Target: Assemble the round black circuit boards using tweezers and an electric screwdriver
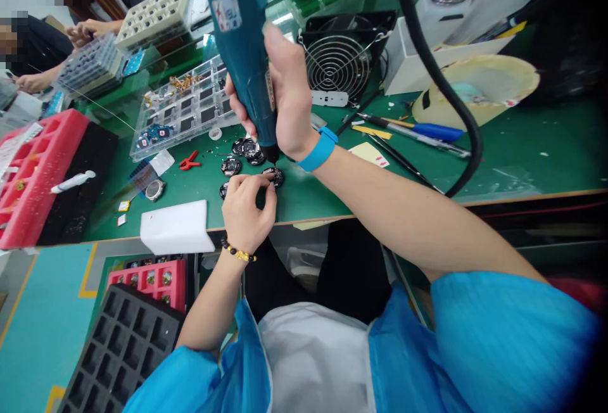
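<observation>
My right hand (289,93) is wrapped round a teal electric screwdriver (242,52), held upright with its tip pointing down. Under the tip lies a small round black part (274,176) on the green table (323,194). The thumb and a fingertip of my left hand (249,207) pinch this part at its edge. More round black parts (231,166) lie just behind and left of my left fingers, one of them partly hidden by the hand. A red clip (190,160) sits to their left.
A compartment tray (190,109) and fan (339,58) stand behind. Left are a white block (175,223), a watch-like round piece (154,190) and a red foam tray (33,172). Pens (427,134), a yellowish tub (475,87) and a black cable (427,64) are right. Other people sit far left.
</observation>
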A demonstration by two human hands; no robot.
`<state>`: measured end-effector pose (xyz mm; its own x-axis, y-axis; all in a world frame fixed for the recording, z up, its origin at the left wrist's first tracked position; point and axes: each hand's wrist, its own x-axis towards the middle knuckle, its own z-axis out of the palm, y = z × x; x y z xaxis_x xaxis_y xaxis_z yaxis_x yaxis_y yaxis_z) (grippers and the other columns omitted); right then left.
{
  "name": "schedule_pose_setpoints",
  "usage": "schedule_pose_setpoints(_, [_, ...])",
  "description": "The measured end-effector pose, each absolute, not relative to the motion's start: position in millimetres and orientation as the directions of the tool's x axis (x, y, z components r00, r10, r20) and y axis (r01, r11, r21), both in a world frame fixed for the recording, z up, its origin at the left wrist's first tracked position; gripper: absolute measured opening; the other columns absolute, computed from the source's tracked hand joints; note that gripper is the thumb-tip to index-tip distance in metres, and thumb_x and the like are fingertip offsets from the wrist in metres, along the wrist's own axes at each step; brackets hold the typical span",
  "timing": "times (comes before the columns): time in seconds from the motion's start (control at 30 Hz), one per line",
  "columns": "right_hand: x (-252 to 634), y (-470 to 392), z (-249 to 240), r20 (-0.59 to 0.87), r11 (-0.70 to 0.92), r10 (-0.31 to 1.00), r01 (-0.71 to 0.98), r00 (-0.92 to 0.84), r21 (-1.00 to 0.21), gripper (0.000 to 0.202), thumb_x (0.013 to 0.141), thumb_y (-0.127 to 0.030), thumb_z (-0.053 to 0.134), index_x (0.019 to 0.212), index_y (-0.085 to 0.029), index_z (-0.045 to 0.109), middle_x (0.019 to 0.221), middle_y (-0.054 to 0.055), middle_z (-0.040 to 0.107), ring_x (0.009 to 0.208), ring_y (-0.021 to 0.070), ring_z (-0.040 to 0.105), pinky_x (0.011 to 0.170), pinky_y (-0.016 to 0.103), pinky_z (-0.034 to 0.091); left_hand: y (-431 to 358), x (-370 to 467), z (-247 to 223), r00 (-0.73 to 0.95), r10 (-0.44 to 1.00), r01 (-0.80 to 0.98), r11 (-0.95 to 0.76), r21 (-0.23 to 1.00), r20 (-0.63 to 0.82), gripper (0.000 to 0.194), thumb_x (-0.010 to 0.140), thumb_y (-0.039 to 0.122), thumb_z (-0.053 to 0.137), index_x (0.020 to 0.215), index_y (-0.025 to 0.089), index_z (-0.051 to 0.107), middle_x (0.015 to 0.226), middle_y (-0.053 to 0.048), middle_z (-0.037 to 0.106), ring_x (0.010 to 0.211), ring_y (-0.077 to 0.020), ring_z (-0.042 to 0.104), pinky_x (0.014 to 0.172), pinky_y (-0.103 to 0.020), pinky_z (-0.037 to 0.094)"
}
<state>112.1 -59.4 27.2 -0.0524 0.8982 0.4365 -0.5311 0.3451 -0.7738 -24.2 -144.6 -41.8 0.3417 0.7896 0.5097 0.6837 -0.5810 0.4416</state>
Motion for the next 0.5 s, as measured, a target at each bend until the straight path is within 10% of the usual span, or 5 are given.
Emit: schedule_pose_setpoints(0.5, [113.4, -67.3, 37.1, 0.315, 0.160, 0.944, -0.703, -0.095, -0.693, 0.084, 0.079, -0.100, 0.028, 0.078, -0.024, 0.063, 0.066, 0.000, 0.051, 0.050, 0.0138, 0.039, 0.043, 0.029, 0.027, -140.8, -27.2, -44.7, 0.254, 0.826, 0.688, -0.520, 0.506, 0.503, 0.012, 0.095, 0.020, 0.066, 0.085, 0.024, 0.063, 0.094, -0.002, 0.076, 0.094, -0.0214, 0.067, 0.087, -0.035, 0.051])
